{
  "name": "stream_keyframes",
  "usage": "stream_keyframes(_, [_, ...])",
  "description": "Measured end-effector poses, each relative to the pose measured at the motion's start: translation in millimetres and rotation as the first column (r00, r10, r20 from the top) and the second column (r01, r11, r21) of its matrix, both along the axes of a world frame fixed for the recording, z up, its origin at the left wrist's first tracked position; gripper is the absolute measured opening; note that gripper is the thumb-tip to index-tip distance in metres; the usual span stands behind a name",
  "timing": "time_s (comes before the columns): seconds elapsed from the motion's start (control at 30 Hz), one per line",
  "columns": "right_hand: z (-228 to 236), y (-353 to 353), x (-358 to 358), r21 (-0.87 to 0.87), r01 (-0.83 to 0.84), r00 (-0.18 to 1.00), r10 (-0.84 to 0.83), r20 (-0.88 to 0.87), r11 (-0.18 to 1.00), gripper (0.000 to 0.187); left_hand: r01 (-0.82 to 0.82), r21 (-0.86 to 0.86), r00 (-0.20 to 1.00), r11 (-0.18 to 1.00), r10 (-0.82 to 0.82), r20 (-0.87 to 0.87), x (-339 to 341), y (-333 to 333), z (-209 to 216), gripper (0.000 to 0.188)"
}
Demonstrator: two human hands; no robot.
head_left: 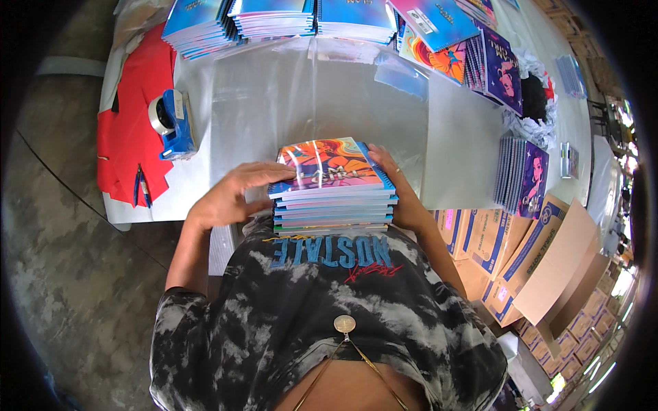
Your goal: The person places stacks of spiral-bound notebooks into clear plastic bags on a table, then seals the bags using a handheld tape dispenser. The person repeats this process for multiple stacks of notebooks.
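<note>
A stack of spiral notebooks (332, 205) stands at the table's near edge, right against my shirt. The top notebook (334, 164) has a bright orange, pink and purple illustrated cover, with glare across it. My left hand (240, 192) is on the stack's left side, its fingertips at the top notebook's left edge and its thumb lower down. Along the right side lies my right hand (401, 188), wrapped by the far right corner; part of its fingers is hidden behind the notebooks. The stack is held between both hands.
Blue notebook stacks (274, 20) line the table's far side. Purple notebooks (522, 175) stand at right, near crumpled paper (531, 127). A blue tape dispenser (179, 127), red cloth (137, 130) and pens (140, 186) lie at left. Cardboard boxes (486, 240) sit below right.
</note>
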State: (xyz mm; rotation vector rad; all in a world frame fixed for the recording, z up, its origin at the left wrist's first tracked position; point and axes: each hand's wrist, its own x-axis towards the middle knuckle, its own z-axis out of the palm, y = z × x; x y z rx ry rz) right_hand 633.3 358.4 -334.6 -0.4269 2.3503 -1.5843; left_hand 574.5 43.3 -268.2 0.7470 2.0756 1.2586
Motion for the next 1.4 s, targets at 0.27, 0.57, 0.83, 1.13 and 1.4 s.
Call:
stream_keyframes(0.27, [-18.5, -3.7, -2.5, -0.186, -0.036, 0.995, 0.018, -0.097, 0.982, 0.072, -0.780, 0.424, 0.593, 0.460, 0.760, 0.267, -50.1, -16.0, -17.9, 0.015])
stream_keyframes(0.57, [-36.8, 21.0, -8.5, -0.020, 0.312, 0.803, -0.253, 0.539, 0.950, 0.057, -0.236, -0.313, 0.684, 0.920, 0.386, 0.619, -40.4, 33.2, -64.9, 0.046])
stream_keyframes(0.83, [12.1, -16.7, -28.1, -0.227, 0.683, 0.159, 0.162, 0.974, 0.695, 0.048, -0.461, -0.306, -0.036, 0.833, 0.327, 0.944, -4.9, 44.6, -66.8, 0.048])
stream_keyframes(1.13, [51.3, -32.5, -72.6, -0.563, 0.313, 0.928, -0.121, 0.351, 0.765, 0.050, -0.564, 0.268, 0.822, 0.781, 0.501, 0.271, -46.5, 51.8, 1.9, 0.065])
stream_keyframes(1.4, [-45.6, -33.2, -60.8, -0.647, 0.323, 0.945, -0.275, 0.179, 0.691, 0.096, -0.586, 0.561, 0.810, 0.584, 0.444, 0.383, -35.7, 46.3, -63.4, 0.084])
